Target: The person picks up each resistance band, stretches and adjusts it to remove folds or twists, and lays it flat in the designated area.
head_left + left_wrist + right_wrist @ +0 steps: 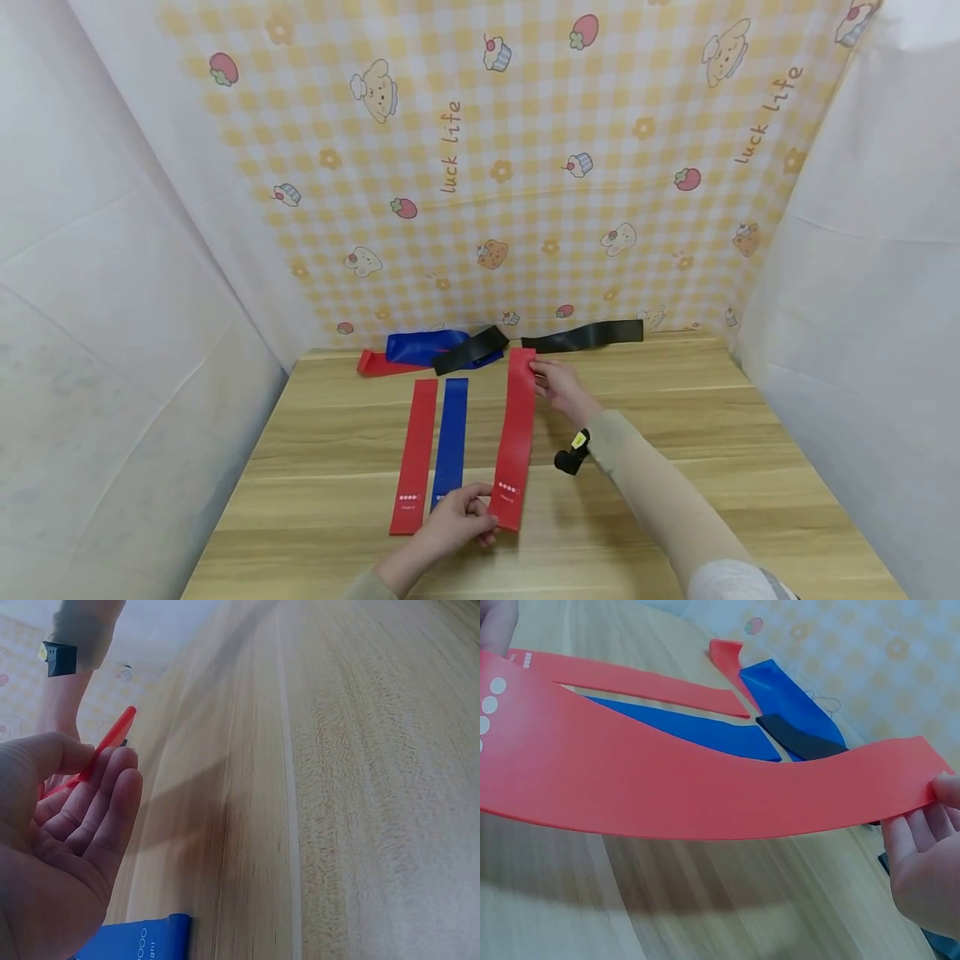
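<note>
- Table (307, 483), pale wood-grain top; yellow-checked printed cloth (540, 208) hanging behind its far edge.
- Creased red band (377, 367), rubber-like; by the far left corner, partly covered.
- Flat red band (414, 458), rubber-like strip, white print at the near end; laid near-to-far, left of the table's middle.
- Rumpled blue band (420, 345), rubber-like; along the far edge, overlying the creased red band.
- Flat blue band (453, 425), rubber-like strip; just right of the flat red band and roughly parallel.
- Left black band (471, 351), rubber-like; slantwise over the rumpled blue band.
- Left hand (455, 521): thumb and fingers pinching the near end of the long red band (516, 433).
- The long red band: smooth, evenly coloured, flat rubber-like strip with straight edges; near the printed end, four filled white dots, one open ring and a small white word. Held above the table, right of the flat blue band, sagging between the hands. Long axis near-to-far; printed end toward the person, plain end toward the far edge and slightly farther right.
- Right hand (561, 390): thumb and fingers pinching the plain end.
- Black device (572, 454) with yellow label, at the right wrist.
- Right black band (588, 335), rubber-like; lengthwise along the far edge.
</note>
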A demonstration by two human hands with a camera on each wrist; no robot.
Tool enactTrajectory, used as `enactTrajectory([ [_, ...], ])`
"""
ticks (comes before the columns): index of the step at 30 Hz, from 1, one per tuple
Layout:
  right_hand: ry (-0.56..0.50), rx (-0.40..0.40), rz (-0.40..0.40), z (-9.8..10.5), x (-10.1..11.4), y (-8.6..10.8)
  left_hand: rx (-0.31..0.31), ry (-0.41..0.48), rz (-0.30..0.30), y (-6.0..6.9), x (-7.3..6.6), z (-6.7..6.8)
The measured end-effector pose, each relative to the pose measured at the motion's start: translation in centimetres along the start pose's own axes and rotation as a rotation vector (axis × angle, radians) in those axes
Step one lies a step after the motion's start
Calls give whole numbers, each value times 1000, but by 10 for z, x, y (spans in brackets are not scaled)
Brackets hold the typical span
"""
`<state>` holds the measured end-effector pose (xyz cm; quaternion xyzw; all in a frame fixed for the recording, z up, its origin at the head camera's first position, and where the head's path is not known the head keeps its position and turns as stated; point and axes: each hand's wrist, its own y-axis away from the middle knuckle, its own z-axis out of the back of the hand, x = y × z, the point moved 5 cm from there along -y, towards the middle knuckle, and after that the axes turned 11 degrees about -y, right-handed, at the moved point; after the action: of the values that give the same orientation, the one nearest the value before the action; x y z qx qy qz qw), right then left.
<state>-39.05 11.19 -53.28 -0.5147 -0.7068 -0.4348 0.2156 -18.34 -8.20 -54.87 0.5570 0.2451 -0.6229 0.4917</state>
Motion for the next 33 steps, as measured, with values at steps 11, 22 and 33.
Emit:
enactTrajectory([
  [11, 47, 33, -13, -8, -1, -2, -2, -26, 0, 2, 3, 0],
  [22, 90, 56, -9, -11, -2, -8, -25, -6, 0, 3, 8, 2],
  [33, 248, 54, 13, -16, -1, -10, -41, 16, -27, 6, 10, 4],
])
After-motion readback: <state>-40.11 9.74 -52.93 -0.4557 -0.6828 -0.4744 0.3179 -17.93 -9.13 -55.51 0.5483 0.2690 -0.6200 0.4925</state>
